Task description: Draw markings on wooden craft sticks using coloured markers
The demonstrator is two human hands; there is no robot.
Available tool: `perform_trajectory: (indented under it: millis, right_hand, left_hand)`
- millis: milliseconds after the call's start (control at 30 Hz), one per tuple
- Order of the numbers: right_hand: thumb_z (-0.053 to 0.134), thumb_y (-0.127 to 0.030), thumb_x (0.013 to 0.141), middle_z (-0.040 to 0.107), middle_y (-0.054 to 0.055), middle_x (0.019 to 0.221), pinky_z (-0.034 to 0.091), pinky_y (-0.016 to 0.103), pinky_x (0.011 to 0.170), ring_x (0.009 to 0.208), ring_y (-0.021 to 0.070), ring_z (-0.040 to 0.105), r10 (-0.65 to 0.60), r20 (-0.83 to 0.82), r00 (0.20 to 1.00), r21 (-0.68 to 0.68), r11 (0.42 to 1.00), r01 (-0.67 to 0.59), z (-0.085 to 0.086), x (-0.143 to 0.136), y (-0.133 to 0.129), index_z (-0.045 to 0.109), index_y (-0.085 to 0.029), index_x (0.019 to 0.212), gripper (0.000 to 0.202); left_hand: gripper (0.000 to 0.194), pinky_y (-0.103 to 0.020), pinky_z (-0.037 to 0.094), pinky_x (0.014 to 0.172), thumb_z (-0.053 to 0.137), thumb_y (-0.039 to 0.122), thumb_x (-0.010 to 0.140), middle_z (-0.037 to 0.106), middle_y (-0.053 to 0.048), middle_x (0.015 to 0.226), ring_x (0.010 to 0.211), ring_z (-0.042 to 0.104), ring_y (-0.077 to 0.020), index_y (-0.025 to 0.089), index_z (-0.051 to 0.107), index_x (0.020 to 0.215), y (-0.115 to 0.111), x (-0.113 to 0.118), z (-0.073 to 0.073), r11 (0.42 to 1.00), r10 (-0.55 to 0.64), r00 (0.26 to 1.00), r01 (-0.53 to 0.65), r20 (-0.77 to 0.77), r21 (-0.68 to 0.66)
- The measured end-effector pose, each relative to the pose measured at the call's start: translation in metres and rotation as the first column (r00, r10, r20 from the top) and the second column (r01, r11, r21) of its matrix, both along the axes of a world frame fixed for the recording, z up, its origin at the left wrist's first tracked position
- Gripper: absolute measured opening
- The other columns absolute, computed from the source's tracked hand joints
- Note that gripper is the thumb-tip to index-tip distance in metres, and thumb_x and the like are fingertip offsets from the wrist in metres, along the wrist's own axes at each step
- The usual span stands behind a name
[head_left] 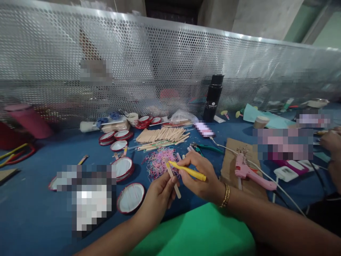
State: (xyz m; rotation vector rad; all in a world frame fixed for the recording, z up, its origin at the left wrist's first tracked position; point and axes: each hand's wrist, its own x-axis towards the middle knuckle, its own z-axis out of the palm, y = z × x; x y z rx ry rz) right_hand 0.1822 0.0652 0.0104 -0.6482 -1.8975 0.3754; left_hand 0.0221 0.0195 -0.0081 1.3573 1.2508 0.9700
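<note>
My left hand (161,188) pinches a wooden craft stick (178,192), held at a slant with its lower end poking out below the thumb. A yellow patch shows on the stick's upper part. In my right hand (206,180) is a yellow marker (196,174), its tip touching or very near that patch. Behind both hands lies a tangle of pink, purple and blue strands (157,161). Farther back is a pile of plain craft sticks (160,136). To the left of my hands are several round red-rimmed lids (130,199).
On the right, a pink glue gun (243,169) rests on cardboard (230,156), with a white cable running past. Green-handled pliers (210,148) lie near my right hand. A black bottle (213,99) stands before the perforated metal screen (128,64). Another person's hand (331,144) is at far right.
</note>
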Motion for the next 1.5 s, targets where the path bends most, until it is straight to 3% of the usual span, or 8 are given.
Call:
perform_trajectory:
  millis: [67, 200, 500, 700, 1033, 1333, 1500]
  right_hand:
    - [0.059, -0.017, 0.081, 0.062, 0.001, 0.076, 0.044, 0.034, 0.075, 0.072, 0.0161, 0.057, -0.037, -0.028, 0.999, -0.027, 0.999, 0.036, -0.0010, -0.0001, 0.0001, 0.057, -0.021, 0.083, 0.005]
    - [0.055, -0.016, 0.085, 0.058, -0.002, 0.065, 0.042, 0.034, 0.076, 0.067, 0.0145, 0.053, -0.017, -0.067, 0.998, -0.030, 0.999, 0.015, -0.0019, -0.0006, 0.0013, 0.053, -0.021, 0.071, 0.015]
    - [0.052, -0.023, 0.088, 0.054, 0.000, 0.065, 0.040, 0.031, 0.065, 0.064, 0.0149, 0.050, -0.045, -0.047, 0.998, -0.177, 0.984, 0.036, -0.0022, -0.0023, 0.0003, 0.054, -0.020, 0.067, 0.021]
    - [0.052, -0.025, 0.089, 0.055, 0.000, 0.068, 0.040, 0.031, 0.067, 0.066, 0.0154, 0.051, -0.015, -0.047, 0.999, -0.175, 0.985, 0.006, -0.0059, -0.0039, 0.0030, 0.055, -0.020, 0.070, 0.020]
    - [0.051, -0.022, 0.090, 0.057, 0.000, 0.067, 0.041, 0.032, 0.068, 0.066, 0.0152, 0.052, -0.094, -0.047, 0.994, -0.104, 0.991, 0.089, -0.0042, 0.0011, 0.0082, 0.053, -0.021, 0.070, 0.020]
    - [0.058, -0.019, 0.086, 0.068, 0.003, 0.084, 0.045, 0.033, 0.078, 0.080, 0.0173, 0.061, -0.016, -0.002, 1.000, -0.085, 0.996, 0.016, 0.0009, -0.0010, 0.0056, 0.065, -0.021, 0.091, 0.009]
    - [0.059, -0.017, 0.080, 0.065, 0.003, 0.078, 0.046, 0.033, 0.075, 0.076, 0.0183, 0.059, -0.049, 0.020, 0.999, -0.090, 0.995, 0.050, 0.0003, -0.0010, 0.0020, 0.063, -0.020, 0.087, 0.008]
  left_hand:
    - [0.034, -0.017, 0.024, 0.037, 0.047, 0.050, 0.090, 0.046, 0.007, 0.053, 0.038, 0.035, -0.0054, 0.018, 0.054, 0.079, -0.0002, -0.0004, 0.0007, 1.000, -0.002, 1.000, 0.002, 0.006, -0.005]
    - [0.035, -0.017, 0.025, 0.037, 0.046, 0.050, 0.090, 0.047, 0.007, 0.054, 0.038, 0.036, -0.0053, 0.017, 0.055, 0.081, -0.0001, -0.0007, 0.0011, 1.000, -0.012, 1.000, 0.012, 0.018, -0.015]
    - [0.034, -0.017, 0.026, 0.037, 0.047, 0.049, 0.090, 0.047, 0.007, 0.053, 0.038, 0.036, -0.0055, 0.018, 0.053, 0.077, 0.0025, -0.0009, -0.0037, 1.000, -0.023, 1.000, 0.023, 0.014, 0.011]
    - [0.031, -0.017, 0.027, 0.038, 0.046, 0.046, 0.092, 0.048, 0.007, 0.054, 0.039, 0.037, -0.0061, 0.019, 0.052, 0.078, 0.0020, -0.0007, -0.0044, 1.000, -0.023, 1.000, 0.023, -0.007, 0.010]
    - [0.031, -0.018, 0.027, 0.038, 0.045, 0.044, 0.092, 0.047, 0.007, 0.053, 0.038, 0.037, -0.0060, 0.019, 0.052, 0.075, 0.0026, -0.0014, -0.0016, 1.000, 0.014, 1.000, -0.014, -0.002, 0.000]
    - [0.035, -0.017, 0.024, 0.037, 0.050, 0.051, 0.087, 0.048, 0.007, 0.052, 0.038, 0.037, -0.0053, 0.018, 0.055, 0.079, 0.0030, -0.0039, 0.0010, 0.999, 0.010, 0.996, -0.006, 0.087, -0.049]
    - [0.038, -0.017, 0.023, 0.037, 0.056, 0.054, 0.084, 0.049, 0.007, 0.052, 0.039, 0.037, -0.0052, 0.018, 0.054, 0.073, 0.0037, -0.0056, 0.0034, 0.994, 0.020, 0.988, -0.003, 0.152, -0.113]
